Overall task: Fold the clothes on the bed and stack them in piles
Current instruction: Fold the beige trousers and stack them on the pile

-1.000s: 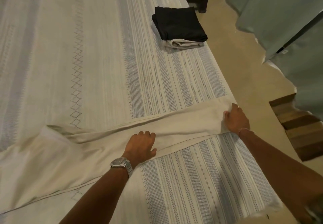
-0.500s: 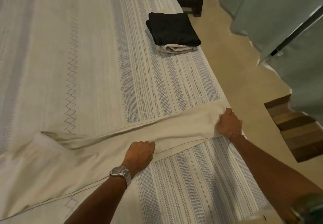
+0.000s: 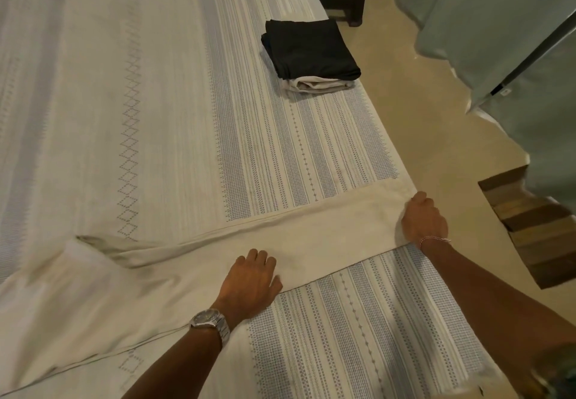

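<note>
Your left hand (image 3: 249,283) presses flat on beige trousers (image 3: 327,236) mid-leg, pinning cloth to bed (image 3: 156,118). Your right hand (image 3: 424,219) pinches hem at 3 o'clock, likely for fold. Folded pile (image 3: 311,55) waits at 12 o'clock.

Silver metal wristwatch (image 3: 209,324) on left wrist, thin cord bracelet (image 3: 434,239) on right

Cream garment (image 3: 311,236) spread on bed (image 3: 156,102), pressed flat by left hand (image 3: 249,283); hem gripped by right hand (image 3: 424,221). Folded pile (image 3: 311,55) set well apart.
</note>
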### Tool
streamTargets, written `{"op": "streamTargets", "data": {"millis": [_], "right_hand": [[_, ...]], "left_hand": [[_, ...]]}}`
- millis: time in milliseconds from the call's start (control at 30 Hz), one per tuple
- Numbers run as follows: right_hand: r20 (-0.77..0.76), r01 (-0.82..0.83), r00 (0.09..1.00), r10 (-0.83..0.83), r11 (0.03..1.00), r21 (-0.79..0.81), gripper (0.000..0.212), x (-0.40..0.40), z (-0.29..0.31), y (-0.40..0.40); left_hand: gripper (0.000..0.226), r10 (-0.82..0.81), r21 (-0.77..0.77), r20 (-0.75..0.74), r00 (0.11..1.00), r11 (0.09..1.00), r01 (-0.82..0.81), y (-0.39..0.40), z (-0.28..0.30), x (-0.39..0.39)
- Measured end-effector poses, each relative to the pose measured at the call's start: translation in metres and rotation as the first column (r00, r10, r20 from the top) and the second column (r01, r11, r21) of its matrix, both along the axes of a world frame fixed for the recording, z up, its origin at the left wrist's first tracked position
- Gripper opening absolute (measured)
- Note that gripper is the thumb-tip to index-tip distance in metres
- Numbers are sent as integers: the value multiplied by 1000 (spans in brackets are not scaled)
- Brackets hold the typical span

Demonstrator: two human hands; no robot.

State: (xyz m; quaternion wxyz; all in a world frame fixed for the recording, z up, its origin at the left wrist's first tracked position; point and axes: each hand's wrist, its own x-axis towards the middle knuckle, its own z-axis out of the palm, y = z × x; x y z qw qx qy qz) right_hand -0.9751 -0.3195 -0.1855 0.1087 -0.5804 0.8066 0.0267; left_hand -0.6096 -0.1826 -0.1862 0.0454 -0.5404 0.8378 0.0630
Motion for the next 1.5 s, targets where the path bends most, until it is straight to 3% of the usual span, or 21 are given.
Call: {"op": "streamTargets", "data": {"millis": [100, 167, 233, 300, 400, 467, 767, 833, 900, 967, 1100, 1200, 1267, 1333, 1400, 1433, 1500], "right_hand": [[-119, -24, 993, 0, 978, -206, 22, 6, -2, 4], [-155, -198, 975, 156, 932, -304, 29, 17, 2, 4], [-112, -423, 905, 411, 840, -339, 39, 39, 3, 8], [-76, -635, 764, 640, 726, -264, 49, 71, 2, 17], [-15, -838, 543, 839, 542, -58, 61, 118, -10, 34], [20, -869, 495, 869, 494, 30, 66, 134, -23, 43], [-46, -574, 811, 584, 807, 140, 66, 147, -29, 35], [-63, -457, 883, 466, 882, 113, 70, 162, -28, 45], [-35, -449, 892, 450, 893, 30, 72, 179, -28, 53], [3, -585, 810, 586, 809, -51, 70, 196, -30, 66], [116, -836, 513, 851, 526, -155, 67, 254, -38, 102], [88, -930, 326, 941, 336, -151, 63, 292, -46, 109], [47, -913, 394, 918, 397, -90, 64, 307, -47, 104], [20, -752, 658, 753, 658, -28, 69, 320, -43, 103], [8, -577, 817, 577, 817, -27, 74, 343, -36, 105], [23, -560, 827, 562, 827, -45, 75, 357, -32, 105], [48, -653, 748, 662, 746, -132, 68, 385, -26, 105]], "left_hand": [[35, 165, -16, -1, 986, 986, -165, -10, 1, 3], [46, 276, 21, 9, 961, 961, -276, -17, -1, 9], [73, 340, 123, 8, 940, 933, -338, -21, -4, 15], [92, 344, 203, 9, 939, 919, -339, -22, -9, 19], [91, 336, 247, 14, 942, 912, -329, -23, -17, 22], [87, 364, 243, 4, 931, 903, -354, -24, -21, 25], [92, 452, 186, 26, 891, 874, -449, -32, -28, 51], [88, 528, 103, 7, 849, 844, -526, -18, -27, 53], [84, 562, 70, -18, 827, 826, -560, 0, -28, 59], [81, 543, 81, -3, 840, 837, -541, 19, -30, 71], [84, 568, 85, 31, 822, 818, -569, 42, -30, 109], [91, 576, 106, 39, 816, 810, -577, 44, -30, 140], [92, 543, 122, 42, 839, 830, -544, 44, -32, 163], [92, 491, 128, 42, 870, 861, -492, 43, -31, 179], [89, 468, 109, 11, 884, 878, -466, 45, -27, 193], [85, 464, 80, 6, 886, 883, -463, 45, -26, 200], [72, 455, -7, 18, 891, 891, -454, 40, -17, 219]]}}
